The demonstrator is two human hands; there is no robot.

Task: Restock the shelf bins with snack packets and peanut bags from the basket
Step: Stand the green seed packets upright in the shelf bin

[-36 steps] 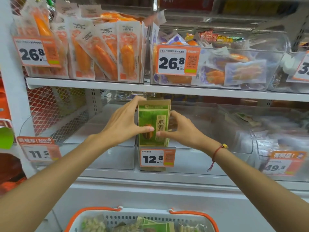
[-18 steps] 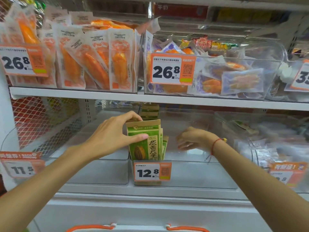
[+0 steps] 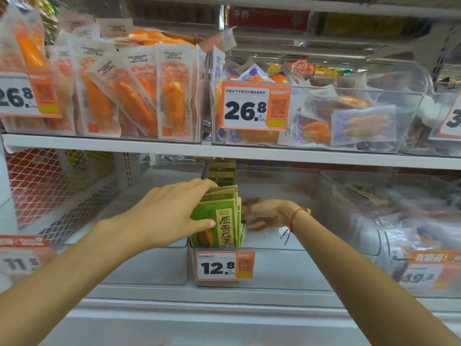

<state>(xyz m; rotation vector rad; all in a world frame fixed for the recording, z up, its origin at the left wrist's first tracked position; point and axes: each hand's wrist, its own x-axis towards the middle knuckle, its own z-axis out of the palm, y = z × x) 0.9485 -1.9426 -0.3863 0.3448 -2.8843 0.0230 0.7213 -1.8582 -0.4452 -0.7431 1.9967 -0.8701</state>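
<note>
Several green seed packets (image 3: 224, 221) stand upright at the front of a clear shelf bin (image 3: 287, 268) on the lower shelf, above a 12.8 price tag (image 3: 224, 267). My left hand (image 3: 172, 216) holds the front packets, fingers over their tops and thumb across the front face. My right hand (image 3: 267, 214) is inside the same bin just right of the packets, fingers loosely bent toward their edges and holding nothing. More green packets (image 3: 222, 174) stand further back in the bin. The basket is out of view.
An empty clear bin (image 3: 149, 265) sits left of the packets, and a bin with mixed packets (image 3: 411, 221) to the right. The upper shelf (image 3: 224, 153) carries bins of orange snack packs (image 3: 119, 96). Red mesh panel (image 3: 50, 186) at the far left.
The packets went down into the bin from being held between both hands. My right hand let go and moved into the bin beside them. The view tilted up, losing the basket.
</note>
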